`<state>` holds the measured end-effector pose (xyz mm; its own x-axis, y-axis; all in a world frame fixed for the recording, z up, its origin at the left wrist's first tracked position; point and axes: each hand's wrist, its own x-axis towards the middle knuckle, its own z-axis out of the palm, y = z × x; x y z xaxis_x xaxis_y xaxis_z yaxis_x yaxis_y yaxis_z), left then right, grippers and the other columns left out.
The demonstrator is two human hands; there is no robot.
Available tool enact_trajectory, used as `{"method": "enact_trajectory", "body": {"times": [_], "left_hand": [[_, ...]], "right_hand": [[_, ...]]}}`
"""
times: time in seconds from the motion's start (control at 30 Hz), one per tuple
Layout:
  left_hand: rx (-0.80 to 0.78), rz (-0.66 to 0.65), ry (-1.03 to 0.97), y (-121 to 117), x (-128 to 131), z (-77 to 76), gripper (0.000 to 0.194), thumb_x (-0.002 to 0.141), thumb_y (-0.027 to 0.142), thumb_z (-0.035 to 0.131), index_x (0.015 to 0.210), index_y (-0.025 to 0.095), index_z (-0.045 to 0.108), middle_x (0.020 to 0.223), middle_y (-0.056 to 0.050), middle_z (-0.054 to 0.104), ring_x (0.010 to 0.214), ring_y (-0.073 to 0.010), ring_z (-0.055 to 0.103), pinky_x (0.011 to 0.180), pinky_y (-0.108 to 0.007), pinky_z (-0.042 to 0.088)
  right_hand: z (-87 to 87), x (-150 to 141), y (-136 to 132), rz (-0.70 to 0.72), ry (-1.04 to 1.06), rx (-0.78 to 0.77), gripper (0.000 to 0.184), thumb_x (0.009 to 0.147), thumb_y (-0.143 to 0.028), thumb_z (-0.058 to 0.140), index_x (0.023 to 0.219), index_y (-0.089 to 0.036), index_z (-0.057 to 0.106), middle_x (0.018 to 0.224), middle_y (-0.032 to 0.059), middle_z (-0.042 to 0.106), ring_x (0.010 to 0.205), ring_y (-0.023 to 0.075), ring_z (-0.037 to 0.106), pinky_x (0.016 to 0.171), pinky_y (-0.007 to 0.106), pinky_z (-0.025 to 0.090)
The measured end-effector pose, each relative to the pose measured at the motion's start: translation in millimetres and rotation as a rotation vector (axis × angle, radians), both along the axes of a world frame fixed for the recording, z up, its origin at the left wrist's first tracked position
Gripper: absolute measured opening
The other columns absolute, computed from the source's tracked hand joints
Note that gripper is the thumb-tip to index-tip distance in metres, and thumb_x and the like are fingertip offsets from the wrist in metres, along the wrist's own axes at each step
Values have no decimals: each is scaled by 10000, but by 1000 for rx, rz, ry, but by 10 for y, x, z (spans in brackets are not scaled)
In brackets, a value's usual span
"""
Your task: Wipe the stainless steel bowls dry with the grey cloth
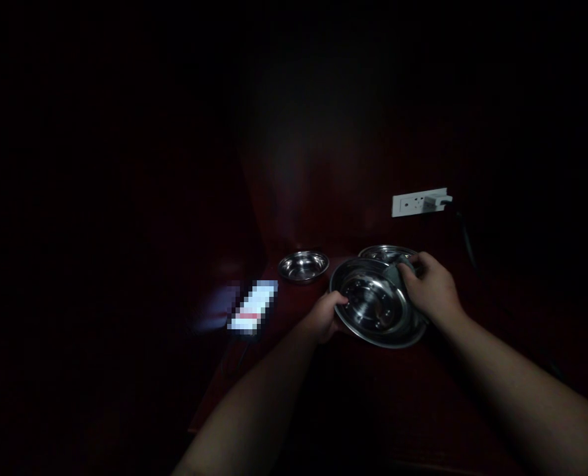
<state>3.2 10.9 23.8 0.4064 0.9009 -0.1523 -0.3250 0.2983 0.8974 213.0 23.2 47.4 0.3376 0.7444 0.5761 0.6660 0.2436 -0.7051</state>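
Note:
A shiny steel bowl (370, 307) is held up, tilted so that its inside faces me. My left hand (325, 316) grips its left rim, thumb inside and fingers underneath. At the right rim, my right hand (431, 287) is closed on a greyish cloth (398, 272), which lies against the bowl's inner wall. Part of the cloth is hidden by the fingers. Just behind the held bowl, a second steel bowl (384, 250) shows only its far part. Further left stands a smaller steel bowl (304, 267), upright on the dark red table.
A lit phone (253, 308), its screen blurred, lies on the table's left side. On the wall at the right sits a white power socket (419, 202) with a plug (437, 199) and a dark cable (465, 239). The surroundings are very dark.

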Motion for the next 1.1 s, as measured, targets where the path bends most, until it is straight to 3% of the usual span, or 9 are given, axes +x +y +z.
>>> {"method": "enact_trajectory", "body": {"times": [0.27, 0.43, 0.57, 0.7, 0.87, 1.1], "left_hand": [[20, 42, 29, 6, 45, 38, 542, 651, 232, 515, 1188, 185, 455, 964, -94, 638, 745, -225, 628, 639, -464, 539], [100, 64, 105, -44, 102, 41, 574, 637, 227, 529, 1200, 212, 420, 1032, -94, 593, 729, -221, 619, 631, -498, 529], [159, 72, 131, -89, 130, 53, 613, 618, 207, 544, 1219, 232, 427, 991, -70, 602, 749, -223, 617, 688, -483, 516], [233, 149, 79, -101, 136, 74, 656, 615, 160, 565, 1253, 232, 429, 1068, -69, 608, 928, -252, 592, 825, -448, 485], [361, 225, 57, -59, 142, 34, 733, 613, 106, 566, 1316, 212, 389, 1155, -81, 593, 1054, -273, 548, 932, -441, 426], [480, 352, 58, -23, 137, 2, 739, 630, 78, 551, 1337, 219, 386, 1271, -62, 540, 1196, -266, 462, 1017, -391, 353]], "right_hand": [[149, 85, -71, -216, 130, -19, 251, 821, -390, 437, 962, -184, 459, 867, 113, 558, 743, 229, 517, 669, 358, 380], [145, -9, -163, -153, -10, 148, 304, 816, -362, 461, 1052, -171, 432, 864, 100, 545, 682, 205, 509, 623, 340, 386], [41, -112, -125, -4, -358, 118, 205, 778, -354, 514, 892, -184, 502, 857, 83, 567, 764, 222, 536, 674, 343, 419], [-88, -172, -47, 125, -707, -120, 202, 779, -371, 517, 876, -200, 567, 874, 87, 593, 846, 262, 550, 716, 377, 434], [-193, -188, -18, 260, -756, -242, 256, 781, -369, 516, 956, -213, 619, 959, 94, 636, 875, 260, 588, 753, 382, 455], [-189, -191, -52, 509, -652, -306, 278, 734, -200, 509, 954, -220, 678, 1013, 68, 670, 965, 250, 604, 898, 398, 439]]}}
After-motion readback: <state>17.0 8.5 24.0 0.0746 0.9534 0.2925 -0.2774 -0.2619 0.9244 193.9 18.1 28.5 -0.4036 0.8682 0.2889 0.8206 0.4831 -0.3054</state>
